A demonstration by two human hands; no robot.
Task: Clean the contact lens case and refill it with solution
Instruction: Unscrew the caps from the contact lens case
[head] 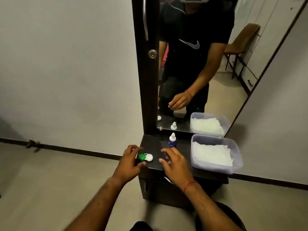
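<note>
A contact lens case (146, 157) with one green cap and one white cap lies on the dark dresser top (155, 144) near its front left corner. My left hand (129, 161) curls around the case's green end, thumb and fingers touching it. My right hand (174, 161) hovers just right of the case, fingers spread, holding nothing. A small white solution bottle (172, 140) with a blue label stands upright behind the hands.
A clear plastic tub (216, 169) with white tissue inside sits on the right of the dresser top, overhanging its front edge. A tall mirror (191, 64) rises behind the top. A drawer handle (168, 180) shows below the front edge. Tiled floor lies to the left.
</note>
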